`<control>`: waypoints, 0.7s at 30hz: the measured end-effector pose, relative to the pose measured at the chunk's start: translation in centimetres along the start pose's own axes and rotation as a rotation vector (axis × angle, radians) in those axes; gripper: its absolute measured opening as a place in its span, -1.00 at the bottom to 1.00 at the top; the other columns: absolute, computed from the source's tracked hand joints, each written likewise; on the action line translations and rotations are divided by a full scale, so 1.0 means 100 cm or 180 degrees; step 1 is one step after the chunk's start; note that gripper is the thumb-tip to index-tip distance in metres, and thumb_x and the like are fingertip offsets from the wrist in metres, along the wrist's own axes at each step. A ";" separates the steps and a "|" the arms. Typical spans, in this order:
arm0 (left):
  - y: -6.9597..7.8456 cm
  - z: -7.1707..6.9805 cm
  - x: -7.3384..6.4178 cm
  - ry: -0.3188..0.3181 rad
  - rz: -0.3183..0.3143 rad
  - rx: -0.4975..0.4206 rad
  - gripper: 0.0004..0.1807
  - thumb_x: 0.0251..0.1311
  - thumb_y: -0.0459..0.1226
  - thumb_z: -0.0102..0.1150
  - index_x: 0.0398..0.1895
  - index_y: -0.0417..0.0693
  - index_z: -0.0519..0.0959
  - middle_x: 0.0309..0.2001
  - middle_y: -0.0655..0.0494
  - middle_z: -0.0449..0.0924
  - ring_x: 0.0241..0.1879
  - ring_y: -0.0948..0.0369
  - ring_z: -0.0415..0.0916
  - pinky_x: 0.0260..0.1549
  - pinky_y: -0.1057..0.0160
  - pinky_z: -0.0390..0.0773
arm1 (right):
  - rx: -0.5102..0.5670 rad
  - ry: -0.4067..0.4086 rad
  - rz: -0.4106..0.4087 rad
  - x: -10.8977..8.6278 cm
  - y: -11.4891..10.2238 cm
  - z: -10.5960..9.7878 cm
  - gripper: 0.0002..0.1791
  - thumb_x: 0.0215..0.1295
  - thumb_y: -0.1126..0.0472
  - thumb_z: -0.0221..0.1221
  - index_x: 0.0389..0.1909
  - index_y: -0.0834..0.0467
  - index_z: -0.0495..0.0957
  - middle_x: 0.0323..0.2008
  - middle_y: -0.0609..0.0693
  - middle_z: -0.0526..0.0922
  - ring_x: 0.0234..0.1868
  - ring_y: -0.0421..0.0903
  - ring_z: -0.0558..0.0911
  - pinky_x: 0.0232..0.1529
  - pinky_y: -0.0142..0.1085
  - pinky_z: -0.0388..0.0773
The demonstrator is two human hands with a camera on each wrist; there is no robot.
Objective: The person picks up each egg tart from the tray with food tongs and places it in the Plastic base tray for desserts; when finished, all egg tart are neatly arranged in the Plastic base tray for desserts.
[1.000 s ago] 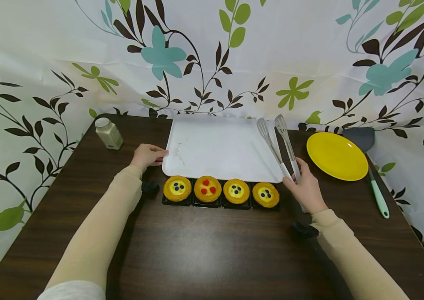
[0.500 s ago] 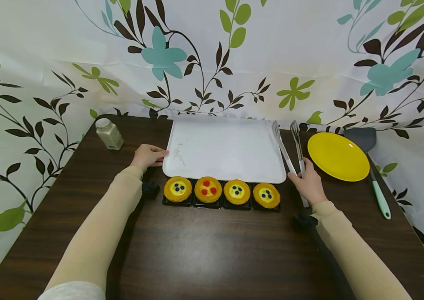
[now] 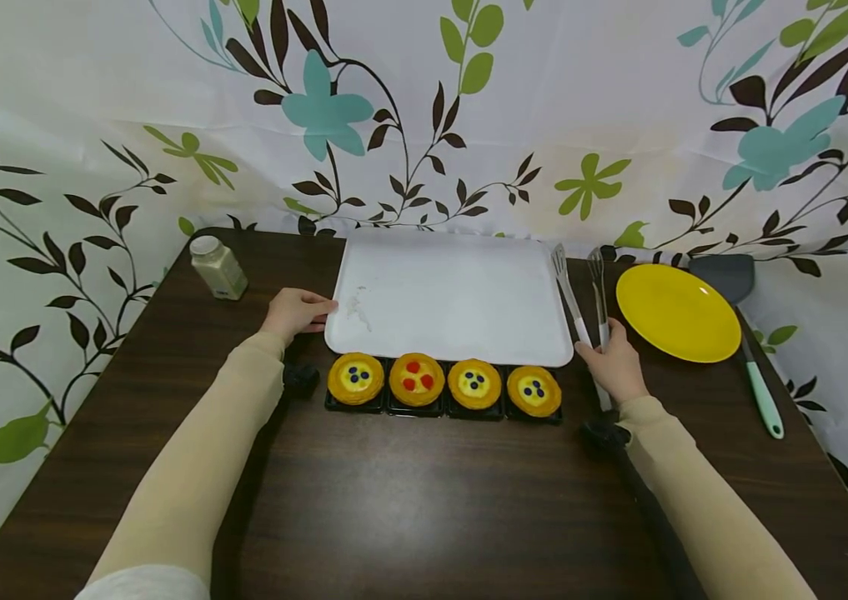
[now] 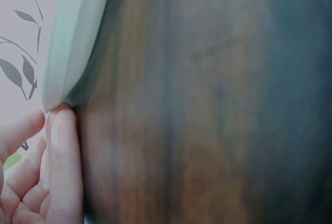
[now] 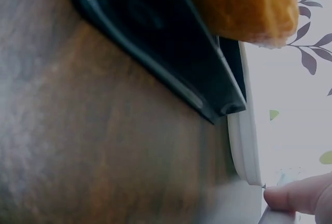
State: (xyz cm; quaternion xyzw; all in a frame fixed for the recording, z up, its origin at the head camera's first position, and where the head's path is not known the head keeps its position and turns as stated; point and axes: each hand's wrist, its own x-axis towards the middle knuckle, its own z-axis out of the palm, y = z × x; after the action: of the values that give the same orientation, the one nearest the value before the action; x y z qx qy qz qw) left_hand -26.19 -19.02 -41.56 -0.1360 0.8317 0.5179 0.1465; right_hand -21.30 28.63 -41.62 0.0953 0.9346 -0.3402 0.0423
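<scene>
My left hand point(image 3: 296, 314) pinches the left edge of a white rectangular tray point(image 3: 454, 292) between thumb and fingers. That grip shows up close in the left wrist view, where the fingers point(image 4: 65, 146) meet the tray rim point(image 4: 78, 42). At the tray's right side, my right hand point(image 3: 614, 364) holds metal tongs point(image 3: 569, 287) with white handles, their slotted ends pointing toward the wall. Along the tray's front edge sit several tarts point(image 3: 416, 379) in a row of black plastic holders point(image 3: 414, 409); one has red toppings, the others dark blue ones.
A jar of pale contents point(image 3: 218, 268) with a white lid stands at the back left. To the right lies a yellow plate point(image 3: 679, 313), and beside it a grey spatula point(image 3: 761, 392) with a mint handle. A patterned cloth point(image 3: 424, 125) hangs behind the dark wooden table point(image 3: 408, 508).
The tongs have swung right, from over the tray's right end to beside it, and their arms have come closer together. My right hand shifted slightly right. My left hand stayed put.
</scene>
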 end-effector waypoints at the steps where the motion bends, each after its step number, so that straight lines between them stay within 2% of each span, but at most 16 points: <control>1: 0.000 0.000 0.000 0.0001 0.0004 -0.0003 -0.54 0.28 -0.16 0.16 0.09 -0.35 0.51 0.07 -0.24 0.48 -0.12 0.09 0.56 -0.21 0.32 0.66 | -0.0003 0.0013 0.0003 0.000 0.000 0.000 -0.13 0.38 0.05 0.00 0.42 0.42 -0.25 0.01 0.45 0.36 -0.10 0.25 0.41 0.11 0.18 0.41; 10: -0.001 0.000 -0.002 0.0002 0.0029 -0.0013 -0.54 0.28 -0.17 0.16 0.09 -0.36 0.51 0.04 -0.24 0.50 -0.22 0.18 0.57 -0.21 0.32 0.66 | -0.0129 0.0005 0.0022 0.004 -0.001 -0.001 -0.14 0.37 0.07 0.01 0.41 0.45 -0.22 -0.02 0.49 0.39 -0.09 0.29 0.45 0.09 0.18 0.43; 16: -0.001 0.000 -0.001 0.0001 0.0064 -0.0014 -0.54 0.28 -0.17 0.16 0.09 -0.36 0.51 0.03 -0.24 0.51 -0.25 0.20 0.57 -0.23 0.33 0.66 | -0.0177 -0.0180 0.0099 0.009 -0.004 -0.003 -0.12 0.37 0.06 0.01 0.40 0.47 -0.26 0.21 0.57 0.19 0.13 0.38 0.35 0.21 0.22 0.32; 21: -0.001 0.000 0.000 0.0004 0.0060 -0.0024 -0.54 0.28 -0.17 0.16 0.09 -0.35 0.51 0.04 -0.24 0.50 -0.21 0.18 0.57 -0.22 0.33 0.66 | -0.0215 -0.0182 0.0119 0.014 -0.003 -0.005 -0.11 0.37 0.06 0.00 0.40 0.48 -0.27 0.24 0.59 0.14 0.18 0.40 0.31 0.23 0.22 0.30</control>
State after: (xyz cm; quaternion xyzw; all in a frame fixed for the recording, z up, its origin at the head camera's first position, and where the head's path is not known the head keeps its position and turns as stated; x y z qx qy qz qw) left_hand -26.12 -19.09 -41.64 -0.1290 0.8311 0.5224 0.1406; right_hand -22.72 28.91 -41.23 0.1014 0.9420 -0.3102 0.0786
